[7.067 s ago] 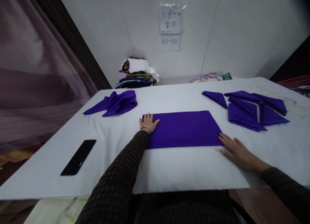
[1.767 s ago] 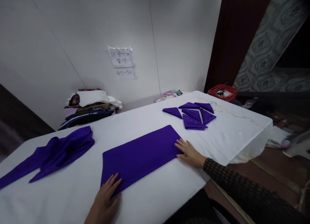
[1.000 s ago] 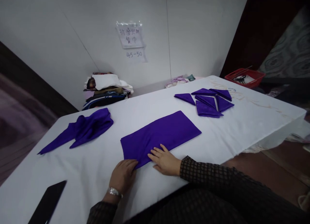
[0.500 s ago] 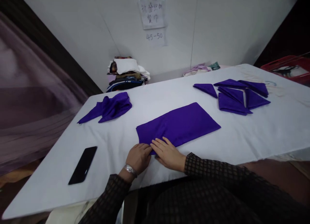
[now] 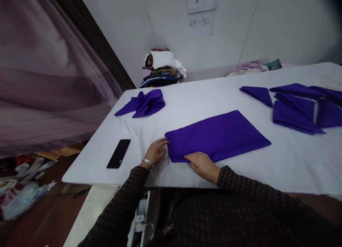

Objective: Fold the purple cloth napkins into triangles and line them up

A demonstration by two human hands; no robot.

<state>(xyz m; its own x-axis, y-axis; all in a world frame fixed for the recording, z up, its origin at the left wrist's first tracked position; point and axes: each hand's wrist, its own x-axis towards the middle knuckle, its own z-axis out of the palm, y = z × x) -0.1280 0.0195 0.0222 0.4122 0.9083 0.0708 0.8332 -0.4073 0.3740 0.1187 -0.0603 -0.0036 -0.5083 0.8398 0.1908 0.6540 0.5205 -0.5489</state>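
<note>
A purple cloth napkin lies folded into a flat, slanted shape with a pointed right corner on the white tablecloth in front of me. My left hand, with a silver bracelet at the wrist, touches the napkin's left edge, its fingers stretched out. On the near edge rests my right hand, fingers laid on the fabric and its thumb partly hidden. Farther left sits a crumpled purple cloth. Several folded purple napkins lie at the right, some overlapping.
A black phone lies near the table's left side. Behind the table stands a stack of folded clothes, with more fabric along the wall. A sheer mauve curtain hangs at left; plastic bags lie on the floor.
My left hand has moved from the near left corner up to the napkin's left edge. My right hand has shifted slightly along the near edge. The view has turned left.
</note>
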